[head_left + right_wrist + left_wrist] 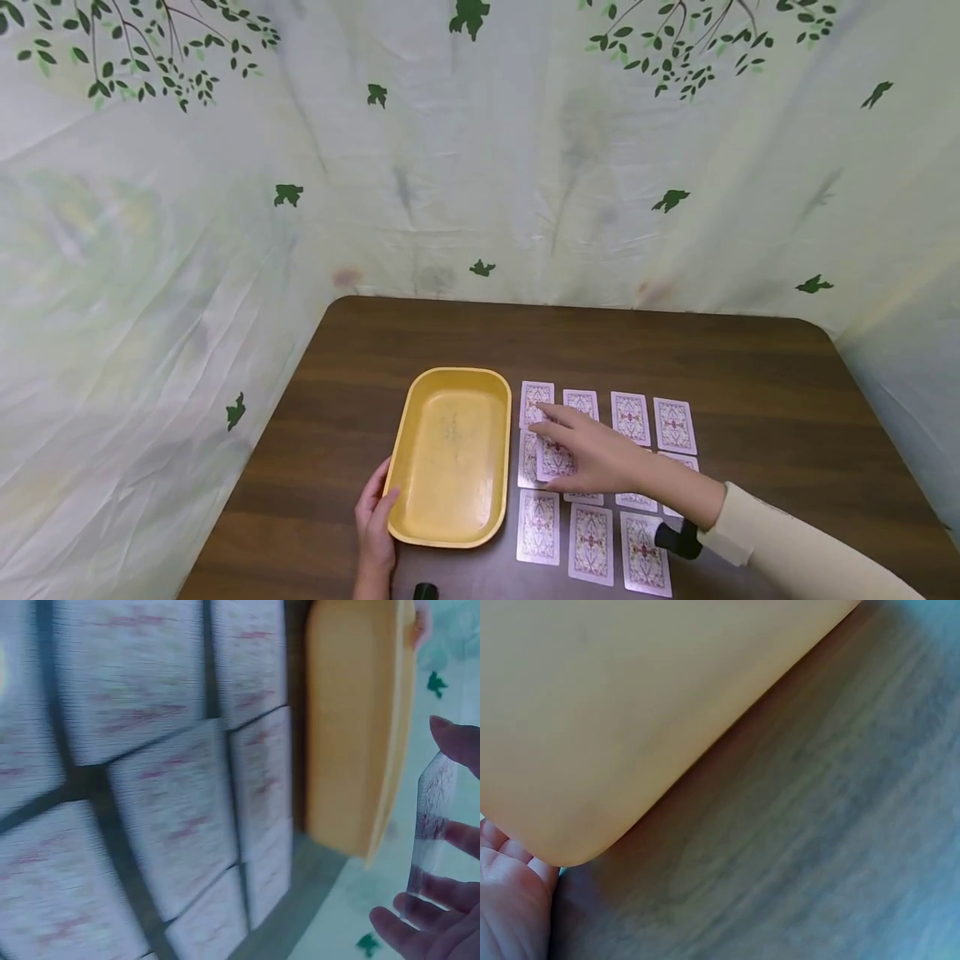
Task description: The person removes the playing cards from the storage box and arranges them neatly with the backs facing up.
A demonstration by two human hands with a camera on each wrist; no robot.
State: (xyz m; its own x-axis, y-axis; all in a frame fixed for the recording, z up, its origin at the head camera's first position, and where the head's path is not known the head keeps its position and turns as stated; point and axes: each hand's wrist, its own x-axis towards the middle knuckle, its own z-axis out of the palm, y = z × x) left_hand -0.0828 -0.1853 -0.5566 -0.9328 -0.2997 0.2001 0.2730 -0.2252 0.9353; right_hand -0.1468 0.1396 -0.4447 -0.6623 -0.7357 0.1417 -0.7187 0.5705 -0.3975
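Note:
My left hand (374, 521) grips the yellow tray (450, 540) by its left edge, thumb at the rim and fingers along the outside wall. The left wrist view shows the tray's outer side (645, 727) from close by, with part of the palm (514, 907) at its corner. Over the rows of cards, my right hand (603, 458) holds a playing card (552, 461) between thumb and fingers. From the right wrist, that held card (433, 817) appears tilted, almost edge-on, its patterned side partly showing.
Playing cards (537, 527) with pink patterned backs lie in rows on the brown wooden table (300, 500), right of the tray. The arm covers parts of some cards. A pale leaf-print cloth (525, 167) hangs behind the table and at its sides.

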